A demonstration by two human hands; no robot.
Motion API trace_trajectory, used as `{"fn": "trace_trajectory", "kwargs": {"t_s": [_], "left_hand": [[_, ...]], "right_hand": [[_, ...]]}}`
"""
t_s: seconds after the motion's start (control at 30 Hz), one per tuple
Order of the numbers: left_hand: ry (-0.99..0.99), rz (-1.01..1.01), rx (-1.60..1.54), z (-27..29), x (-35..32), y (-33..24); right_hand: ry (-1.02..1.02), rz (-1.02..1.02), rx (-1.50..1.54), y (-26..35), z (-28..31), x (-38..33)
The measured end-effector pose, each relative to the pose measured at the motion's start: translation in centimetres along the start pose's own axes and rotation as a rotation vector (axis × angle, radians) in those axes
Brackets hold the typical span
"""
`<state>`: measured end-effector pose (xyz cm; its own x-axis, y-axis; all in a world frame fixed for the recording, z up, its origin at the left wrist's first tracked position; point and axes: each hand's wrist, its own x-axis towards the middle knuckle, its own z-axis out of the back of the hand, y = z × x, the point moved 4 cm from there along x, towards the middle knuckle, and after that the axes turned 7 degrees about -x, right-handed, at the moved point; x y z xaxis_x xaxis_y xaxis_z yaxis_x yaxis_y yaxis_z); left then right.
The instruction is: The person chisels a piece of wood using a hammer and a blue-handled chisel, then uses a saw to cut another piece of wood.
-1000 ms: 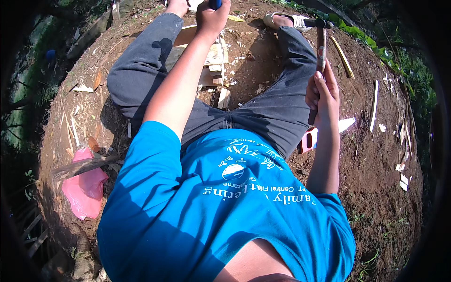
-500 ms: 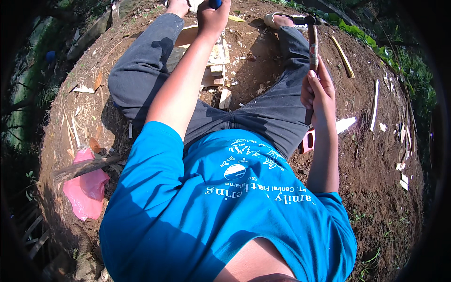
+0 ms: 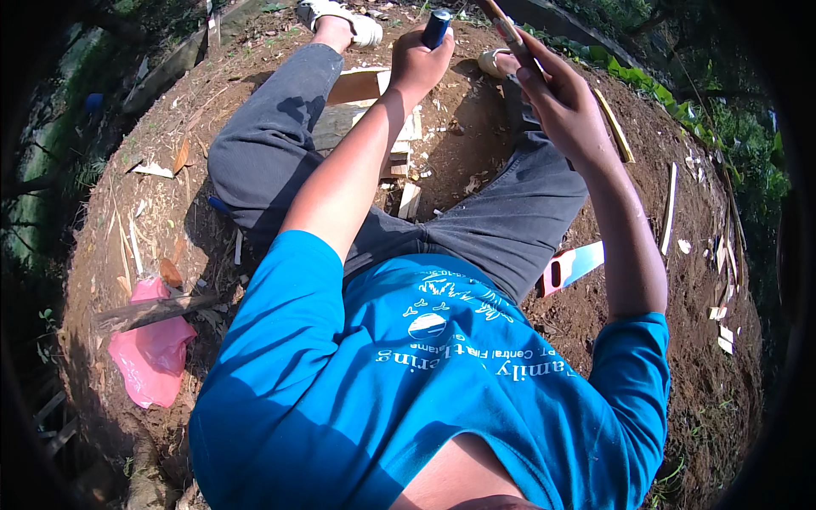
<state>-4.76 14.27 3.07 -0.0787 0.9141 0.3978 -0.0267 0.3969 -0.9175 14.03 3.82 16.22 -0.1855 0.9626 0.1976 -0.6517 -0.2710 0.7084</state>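
The thin wooden strip (image 3: 510,34) in my right hand (image 3: 565,106), up over the right knee, looks light, stiff, a little splintery; I judge it is best pinched near its lower end. That grip is closed around it. My left hand (image 3: 421,64) is closed on a dark tool handle (image 3: 437,25) (blade hidden). Wood offcuts (image 3: 408,200) lie on bare soil (image 3: 646,280).

Bare brown earth (image 3: 476,153) carried everything around me. On it lay pale wood blocks and offcuts (image 3: 406,166) between my legs, a pink plastic bag (image 3: 151,348) with a grey wooden stick (image 3: 153,311) across its top at my left, a handsaw with a pink handle (image 3: 571,268) beside my right thigh, and thin wooden slats (image 3: 670,208) and chips (image 3: 722,327) scattered at my right.
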Motion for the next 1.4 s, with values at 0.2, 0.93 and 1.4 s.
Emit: {"fn": "trace_trajectory", "kwargs": {"t_s": [0.2, 0.93, 1.4], "left_hand": [[-0.003, 0.007, -0.030, -0.5, -0.5, -0.1], [0.055, -0.023, 0.131, -3.4, -2.6, -0.6], [0.080, -0.110, 0.156, -4.6, -2.9, 0.6]], "right_hand": [[0.134, -0.179, -0.008, -0.7, 0.1, -0.9], [-0.230, -0.215, 0.394, 0.6, 2.9, -4.7], [-0.176, -0.361, 0.358, -2.1, 1.9, -6.1]]}}
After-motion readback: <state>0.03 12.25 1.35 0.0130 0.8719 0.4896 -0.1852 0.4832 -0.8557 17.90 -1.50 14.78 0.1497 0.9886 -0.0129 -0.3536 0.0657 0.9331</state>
